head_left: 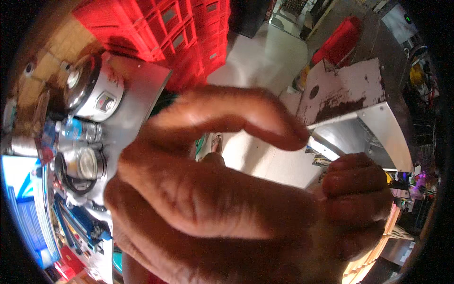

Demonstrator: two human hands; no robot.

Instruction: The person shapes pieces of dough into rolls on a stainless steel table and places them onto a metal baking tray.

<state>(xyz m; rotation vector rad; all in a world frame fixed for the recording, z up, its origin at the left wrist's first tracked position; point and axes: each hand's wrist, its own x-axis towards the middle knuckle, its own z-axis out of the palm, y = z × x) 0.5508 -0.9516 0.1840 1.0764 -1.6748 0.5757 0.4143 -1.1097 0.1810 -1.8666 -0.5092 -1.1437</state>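
My left hand fills the lower middle, very close to the camera and partly blurred. One finger arches across the centre with a gap beneath it, while the other fingers stretch rightward; I see nothing held in them. At the right, curled fingers of what appears to be my right hand overlap the left hand's far end; anything inside them is hidden. A foot shows on the floor through the gap.
Red plastic crates stand at upper left. A steel counter holds a rice cooker, plastic bottles and a glass jar. At right stands a worn metal unit beside the pale floor, with a red object behind.
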